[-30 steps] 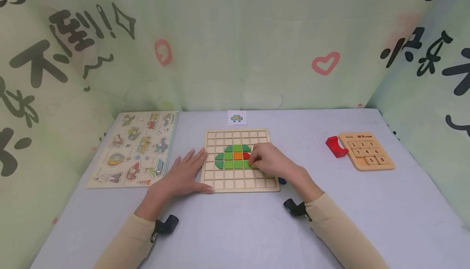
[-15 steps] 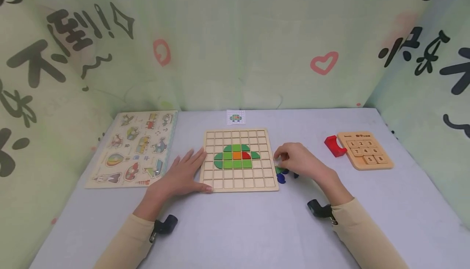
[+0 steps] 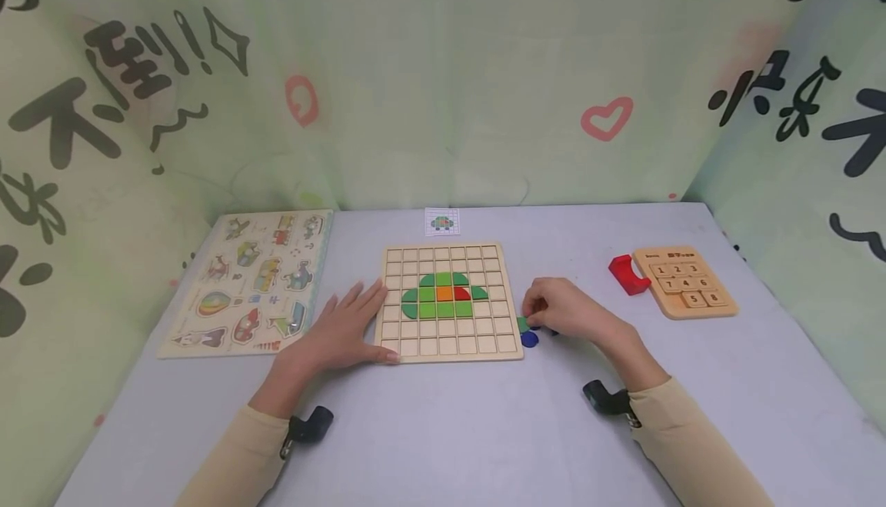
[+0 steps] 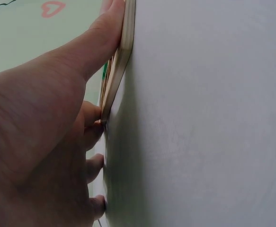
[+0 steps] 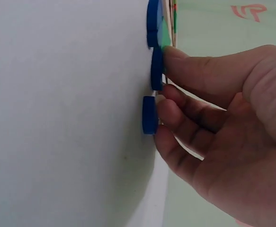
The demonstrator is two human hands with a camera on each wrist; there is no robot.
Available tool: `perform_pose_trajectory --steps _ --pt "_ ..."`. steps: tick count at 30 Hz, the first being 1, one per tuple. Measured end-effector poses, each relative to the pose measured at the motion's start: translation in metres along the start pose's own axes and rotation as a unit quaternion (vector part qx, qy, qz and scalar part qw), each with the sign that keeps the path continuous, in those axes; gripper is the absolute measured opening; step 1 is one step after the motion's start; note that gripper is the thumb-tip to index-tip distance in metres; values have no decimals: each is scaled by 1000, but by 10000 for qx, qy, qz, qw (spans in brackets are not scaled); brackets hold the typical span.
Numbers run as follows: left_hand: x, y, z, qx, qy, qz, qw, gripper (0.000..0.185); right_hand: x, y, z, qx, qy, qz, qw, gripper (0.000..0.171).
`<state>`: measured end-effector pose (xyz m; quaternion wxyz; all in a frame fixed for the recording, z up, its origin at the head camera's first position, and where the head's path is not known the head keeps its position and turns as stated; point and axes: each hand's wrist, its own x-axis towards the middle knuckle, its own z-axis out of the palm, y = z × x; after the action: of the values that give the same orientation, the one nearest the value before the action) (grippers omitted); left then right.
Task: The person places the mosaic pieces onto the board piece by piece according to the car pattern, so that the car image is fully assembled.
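A pale wooden grid board (image 3: pixel 450 347) lies in the middle of the table. Light and dark green, orange and red pieces (image 3: pixel 436 309) fill a rounded patch of its squares. My left hand (image 3: pixel 339 338) rests along the board's left edge, fingers spread, thumb at the near corner. Just off the board's right edge, my right hand (image 3: pixel 564 308) has its curled fingers over a few loose pieces. A green piece (image 3: pixel 523 325) and a round blue piece (image 3: pixel 529 339) show beside it. In the right wrist view, the thumb (image 5: pixel 180 61) and fingertips are right at blue pieces (image 5: pixel 149 116); I cannot tell whether one is pinched.
A small picture card (image 3: pixel 442 222) with a gridded green figure lies behind the board. On the left is a large picture puzzle board (image 3: pixel 235 276). A wooden number board (image 3: pixel 685 284) and a red curved piece (image 3: pixel 628 275) lie to the right. Curtains surround the table.
My right hand has moved from the board to the loose pieces on its right, uncovering a dark green piece at the patch's right end. My left hand has stayed in place.
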<state>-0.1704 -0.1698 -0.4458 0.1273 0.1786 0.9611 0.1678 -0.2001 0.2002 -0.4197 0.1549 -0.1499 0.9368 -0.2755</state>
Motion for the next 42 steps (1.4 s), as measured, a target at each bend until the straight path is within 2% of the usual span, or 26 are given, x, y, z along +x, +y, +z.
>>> perform_pose_trajectory --steps 8,18,23,28,36,42 --pt "-1 -1 0 -21 -12 -27 10000 121 -1 -5 4 196 -253 -202 9993 12" --pt "-2 -1 -1 -40 -17 -50 10000 120 0 -5 2 370 -488 -207 9979 16" --pt "-2 -1 -1 -39 -2 -34 10000 120 4 -8 -1 323 -64 -328 9989 10" --pt "-3 -2 -1 -59 9 -39 10000 120 13 -22 2 566 388 -579 9960 11" --pt "-2 -2 0 -69 15 -7 10000 120 29 -41 15 651 378 -629 9952 10" --pt "0 -1 0 -7 20 36 10000 120 31 -46 21 151 458 -806 9956 10"
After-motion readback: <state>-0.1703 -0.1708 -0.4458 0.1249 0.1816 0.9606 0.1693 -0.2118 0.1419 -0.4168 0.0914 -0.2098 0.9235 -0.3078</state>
